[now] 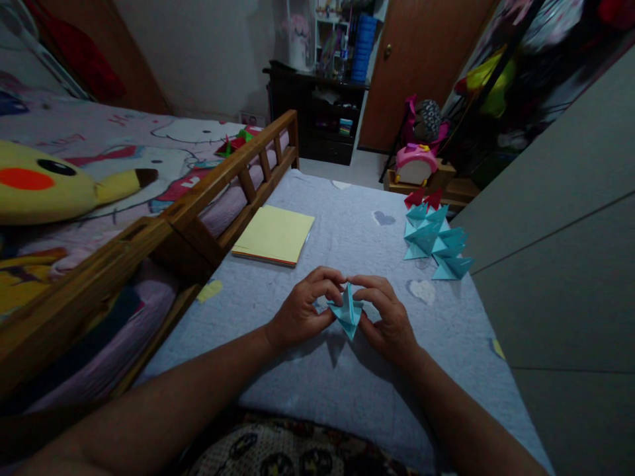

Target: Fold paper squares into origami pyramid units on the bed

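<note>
Between my two hands is a light blue folded paper piece (348,312), an origami shape with pointed tips, held just above the bed cover. My left hand (310,301) grips its left side with thumb and fingers. On its right side my right hand (387,314) pinches it in the same way. Several finished-looking light blue origami pieces (426,231) stand grouped at the right edge of the cover, with red origami pieces (423,198) behind them. A stack of square coloured paper (274,233), yellow on top, lies beyond my left hand.
A wooden bed rail (238,172) runs along the left, with a yellow plush toy (44,185) and red and green folded paper (238,141) behind it. A pale cabinet (560,264) borders the right. A pink toy case (415,165) stands beyond the far edge.
</note>
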The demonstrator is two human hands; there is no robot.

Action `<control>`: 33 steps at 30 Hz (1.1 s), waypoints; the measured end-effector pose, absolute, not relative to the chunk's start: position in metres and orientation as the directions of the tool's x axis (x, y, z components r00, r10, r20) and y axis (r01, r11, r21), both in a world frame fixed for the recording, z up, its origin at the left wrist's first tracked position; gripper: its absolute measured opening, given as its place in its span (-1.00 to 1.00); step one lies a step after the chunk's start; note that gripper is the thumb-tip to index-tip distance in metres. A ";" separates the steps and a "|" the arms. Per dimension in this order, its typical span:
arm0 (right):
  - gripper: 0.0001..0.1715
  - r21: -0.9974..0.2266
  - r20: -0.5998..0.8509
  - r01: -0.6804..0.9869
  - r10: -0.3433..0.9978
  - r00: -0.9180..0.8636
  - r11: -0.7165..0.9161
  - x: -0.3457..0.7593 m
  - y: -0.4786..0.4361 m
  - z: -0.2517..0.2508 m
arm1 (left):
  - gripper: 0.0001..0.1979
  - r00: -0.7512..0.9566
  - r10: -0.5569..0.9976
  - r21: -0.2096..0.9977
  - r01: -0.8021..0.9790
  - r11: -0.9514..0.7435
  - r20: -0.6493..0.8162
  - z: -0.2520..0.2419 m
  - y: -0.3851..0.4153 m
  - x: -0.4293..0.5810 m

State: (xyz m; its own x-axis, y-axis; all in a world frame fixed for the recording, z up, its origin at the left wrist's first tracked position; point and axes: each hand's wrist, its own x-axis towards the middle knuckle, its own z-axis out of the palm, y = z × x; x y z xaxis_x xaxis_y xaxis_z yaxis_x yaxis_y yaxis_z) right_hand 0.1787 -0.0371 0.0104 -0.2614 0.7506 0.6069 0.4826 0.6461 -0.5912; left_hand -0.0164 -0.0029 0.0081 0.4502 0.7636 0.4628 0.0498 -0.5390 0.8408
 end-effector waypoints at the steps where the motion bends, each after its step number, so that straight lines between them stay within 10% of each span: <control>1: -0.65 -0.599 0.609 0.478 0.753 -0.249 0.642 0.179 -0.037 0.010 | -0.86 0.452 0.766 0.843 0.052 -0.535 0.457 0.008 -0.003 -0.017; 8: -0.40 -0.647 0.608 0.432 0.767 -0.206 0.629 0.178 -0.038 0.003 | -0.85 0.460 0.769 0.852 0.049 -0.522 0.444 0.007 -0.004 -0.018; 33: -0.76 -0.641 0.530 0.426 0.769 -0.357 0.639 0.180 -0.037 0.010 | -0.79 0.511 0.713 0.819 0.029 -0.574 0.481 0.011 -0.004 -0.019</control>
